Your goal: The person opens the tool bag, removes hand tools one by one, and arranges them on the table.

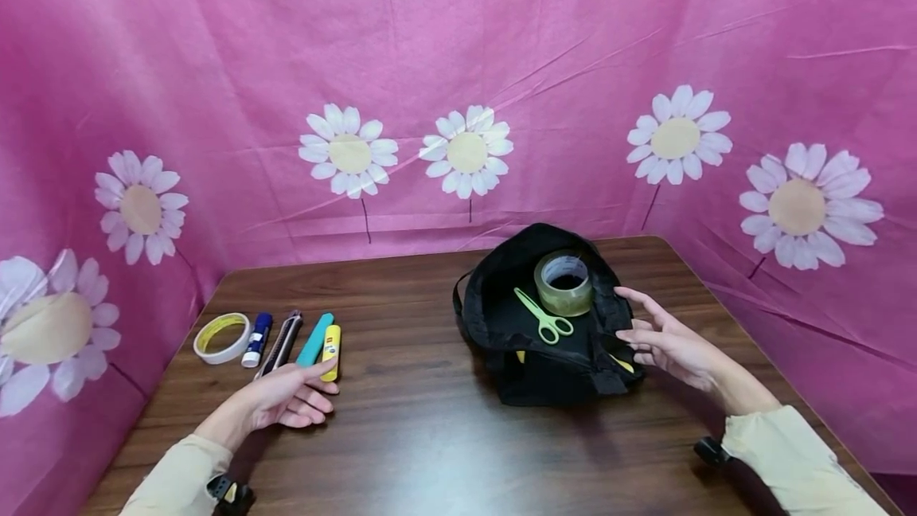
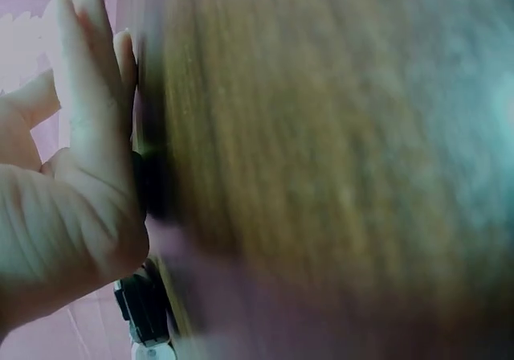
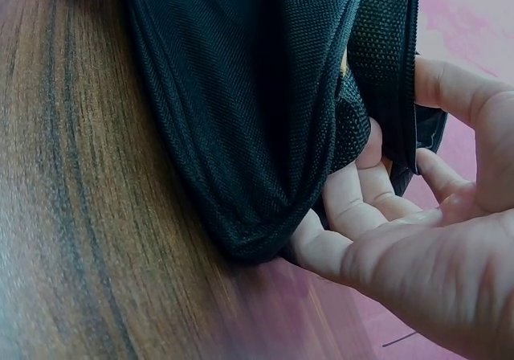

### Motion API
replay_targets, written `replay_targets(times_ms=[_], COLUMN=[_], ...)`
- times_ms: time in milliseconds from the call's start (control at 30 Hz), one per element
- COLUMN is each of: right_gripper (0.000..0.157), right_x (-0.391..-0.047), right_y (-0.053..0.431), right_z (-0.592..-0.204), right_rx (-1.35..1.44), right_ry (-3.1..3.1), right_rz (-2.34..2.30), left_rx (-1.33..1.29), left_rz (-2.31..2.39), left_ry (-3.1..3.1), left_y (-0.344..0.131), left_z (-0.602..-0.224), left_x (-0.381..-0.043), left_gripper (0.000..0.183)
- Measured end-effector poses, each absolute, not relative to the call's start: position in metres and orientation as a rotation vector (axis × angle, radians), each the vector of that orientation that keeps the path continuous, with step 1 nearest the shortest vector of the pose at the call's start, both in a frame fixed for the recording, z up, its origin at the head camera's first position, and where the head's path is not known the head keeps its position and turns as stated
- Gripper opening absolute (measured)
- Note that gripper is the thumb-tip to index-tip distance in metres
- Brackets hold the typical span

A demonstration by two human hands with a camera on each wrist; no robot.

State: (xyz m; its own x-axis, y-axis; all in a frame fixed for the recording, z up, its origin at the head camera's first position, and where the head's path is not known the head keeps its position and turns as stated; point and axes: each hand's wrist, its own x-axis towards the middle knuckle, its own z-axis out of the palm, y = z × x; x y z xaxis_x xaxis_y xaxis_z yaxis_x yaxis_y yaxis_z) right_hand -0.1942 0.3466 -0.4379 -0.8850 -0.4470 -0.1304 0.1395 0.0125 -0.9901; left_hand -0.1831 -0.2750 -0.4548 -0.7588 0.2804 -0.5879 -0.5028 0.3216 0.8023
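Observation:
My left hand [image 1: 290, 398] is low over the table's left side, fingers loosely extended. Its thumb and fingers are right by a yellow glue stick [image 1: 332, 345]. Left of that lie a flat teal tool [image 1: 315, 339], a black-and-grey cutter knife [image 1: 284, 341], a blue-and-white glue stick [image 1: 257, 341] and a ring of double-sided tape [image 1: 222, 356]. An open black fabric bag [image 1: 548, 388] faces me, with a roll of clear packing tape [image 1: 566, 305] and green scissors [image 1: 544, 318] in it. My right hand [image 1: 677, 353] grips the bag's right edge; in the right wrist view, its fingertips go behind the black fabric [image 3: 233, 119].
The wooden table [image 1: 401, 420] reaches back to a pink cloth [image 1: 430, 30] printed with daisies, which hangs on three sides. A fabric loop [image 1: 458, 305] sticks out at the bag's left. Yellow bits show at the bag's front and right side.

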Motion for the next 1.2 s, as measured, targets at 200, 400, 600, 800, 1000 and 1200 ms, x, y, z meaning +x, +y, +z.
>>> replay_targets(times_ms=[200,400,600,800,1000,1200], right_gripper=[0.069,0.069,0.07,0.069,0.07,0.07], right_x=[-0.195,-0.194,-0.195,-0.195,-0.195,-0.196], right_y=[0.346,0.345,0.346,0.346,0.347,0.347], right_z=[-0.438,-0.438,-0.44,-0.439,-0.439,-0.44], right_rx=[-0.316,-0.327,-0.331,-0.329,-0.319,-0.326], right_ry=[1.876,1.877,1.886,1.929,1.947,1.919], right_rz=[-1.932,-1.931,-1.931,-1.909,-1.905,-1.919], left_rx=[-0.2,-0.204,-0.18,-0.108,-0.044,0.067], left_rz=[1.462,1.419,1.413,1.343,1.297,1.326], left_ry=[1.967,1.997,1.983,1.986,1.983,1.93], left_y=[-0.276,-0.276,-0.276,-0.275,-0.267,-0.246], left_z=[-0.452,-0.451,-0.45,-0.438,-0.418,-0.4], left_x=[-0.18,-0.177,-0.178,-0.18,-0.188,-0.203], left_gripper=[0.062,0.059,0.057,0.054,0.054,0.058])
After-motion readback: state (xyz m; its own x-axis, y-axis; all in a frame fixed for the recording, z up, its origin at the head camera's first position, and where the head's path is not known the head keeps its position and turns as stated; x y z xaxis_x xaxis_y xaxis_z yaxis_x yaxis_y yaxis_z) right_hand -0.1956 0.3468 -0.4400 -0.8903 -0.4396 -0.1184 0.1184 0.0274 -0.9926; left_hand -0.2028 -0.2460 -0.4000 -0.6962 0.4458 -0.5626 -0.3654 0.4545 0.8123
